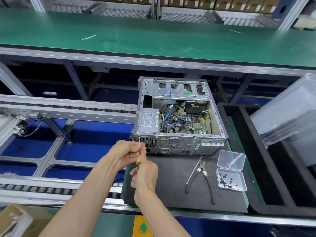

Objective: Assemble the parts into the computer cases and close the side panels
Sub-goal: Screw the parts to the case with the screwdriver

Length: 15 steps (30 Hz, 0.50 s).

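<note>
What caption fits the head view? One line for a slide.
Both hands, left and right, steer a screwdriver into the open case's rear corner.

Bright, even overhead light with soft shadows, pale glare on the green conveyor belt [153,36], and wide-angle bending and blur toward the edges.

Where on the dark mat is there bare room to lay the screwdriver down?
Bare mat lies between the right hand and the pliers. Crowded right: pliers, screw box. The computer case fills the far end.
</note>
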Each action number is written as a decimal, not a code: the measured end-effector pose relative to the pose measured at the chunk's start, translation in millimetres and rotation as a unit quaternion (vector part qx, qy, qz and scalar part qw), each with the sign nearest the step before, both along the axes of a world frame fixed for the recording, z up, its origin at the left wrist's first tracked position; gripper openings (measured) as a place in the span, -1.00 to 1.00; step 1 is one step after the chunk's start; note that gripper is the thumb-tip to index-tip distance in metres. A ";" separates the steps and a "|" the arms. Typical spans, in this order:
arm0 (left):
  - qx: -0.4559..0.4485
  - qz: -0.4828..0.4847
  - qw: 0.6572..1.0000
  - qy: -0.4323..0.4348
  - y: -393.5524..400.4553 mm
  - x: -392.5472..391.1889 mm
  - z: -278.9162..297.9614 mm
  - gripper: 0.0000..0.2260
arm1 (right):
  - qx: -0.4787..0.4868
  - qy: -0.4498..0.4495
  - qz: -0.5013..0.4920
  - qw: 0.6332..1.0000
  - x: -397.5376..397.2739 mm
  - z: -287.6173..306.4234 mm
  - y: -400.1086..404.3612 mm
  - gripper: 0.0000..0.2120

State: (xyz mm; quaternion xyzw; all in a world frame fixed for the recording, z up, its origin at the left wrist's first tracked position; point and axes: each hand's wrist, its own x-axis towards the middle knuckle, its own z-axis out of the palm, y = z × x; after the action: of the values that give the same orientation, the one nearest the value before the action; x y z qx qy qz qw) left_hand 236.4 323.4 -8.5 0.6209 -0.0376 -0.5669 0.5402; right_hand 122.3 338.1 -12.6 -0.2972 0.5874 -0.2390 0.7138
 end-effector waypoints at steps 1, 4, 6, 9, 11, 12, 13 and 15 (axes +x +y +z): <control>0.004 -0.001 1.000 -0.004 -0.5 0.6 -0.5 -0.87 | -0.008 0.001 0.004 1.000 0.6 -0.8 1.0 -0.63; 0.011 0.013 1.000 -0.008 -2.3 1.6 -2.0 -0.90 | -0.038 0.011 0.012 0.999 0.8 -0.4 4.5 -0.70; 0.020 0.018 0.999 -0.020 -3.2 1.8 -1.8 -0.93 | -0.059 0.027 0.013 0.998 0.6 2.1 5.7 -0.67; 0.035 0.015 0.998 -0.043 -4.6 2.7 -0.3 -0.94 | -0.091 0.044 0.017 0.995 -1.0 5.1 6.8 -0.70; 0.042 0.015 0.997 -0.055 -4.9 3.4 1.2 -0.90 | -0.100 0.047 0.018 0.994 -2.0 4.3 7.1 -0.74; 0.044 0.017 0.997 -0.060 -4.7 3.8 2.0 -0.87 | -0.102 0.042 0.018 0.994 -2.2 3.6 7.5 -0.75; 0.045 0.020 0.997 -0.064 -4.4 4.3 2.6 -0.84 | -0.103 0.035 0.017 0.994 -2.3 3.5 7.9 -0.76; 0.046 0.019 0.996 -0.074 -3.8 4.4 3.9 -0.78 | -0.109 0.032 0.016 0.993 -2.6 4.2 7.6 -0.79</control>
State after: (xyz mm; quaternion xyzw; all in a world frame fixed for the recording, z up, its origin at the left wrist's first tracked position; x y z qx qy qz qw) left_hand 240.8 319.6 -4.7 0.6855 -0.0394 -0.5100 0.5180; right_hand 119.6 345.6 -8.4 -0.3904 0.5756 -0.2803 0.6616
